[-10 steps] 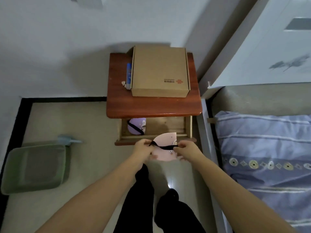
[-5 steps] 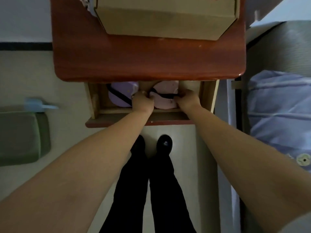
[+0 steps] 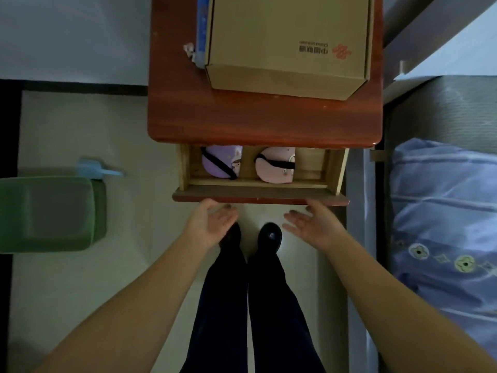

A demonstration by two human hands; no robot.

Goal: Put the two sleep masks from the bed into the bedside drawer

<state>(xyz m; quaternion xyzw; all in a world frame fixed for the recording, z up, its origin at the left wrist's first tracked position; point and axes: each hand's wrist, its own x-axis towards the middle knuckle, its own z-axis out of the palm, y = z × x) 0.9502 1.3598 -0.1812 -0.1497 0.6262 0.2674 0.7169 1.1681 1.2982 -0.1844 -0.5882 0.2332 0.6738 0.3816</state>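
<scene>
Left hand (image 3: 208,224): fingers spread, palm turned inward, empty, just below the front panel of the drawer (image 3: 259,197), thumb at or near the panel's lower edge; contact cannot be confirmed. Right hand (image 3: 313,224): likewise spread and empty, palm inward, beside the right part of the same panel. Both hands are apart from each other, with the person's dark shoes (image 3: 269,235) on the floor between them.

The drawer is pulled out. Inside, beyond the hands: purple sleep mask (image 3: 219,164) in the left part, pink sleep mask (image 3: 273,166) near the middle, each crossed by a black strap. The two masks lie side by side, not touching. Their far edges are hidden under the overhanging top of the table (image 3: 258,117). Neither hand touches either mask; the front panel stands between hands and masks.

On the table: cardboard box (image 3: 289,44) with a red logo; a blue item (image 3: 201,25) against its left side, too obscured to identify.

Floor, left: green bin (image 3: 51,214), small blue scoop (image 3: 92,170) behind it. Right: bed with blue patterned bedding (image 3: 443,211).
</scene>
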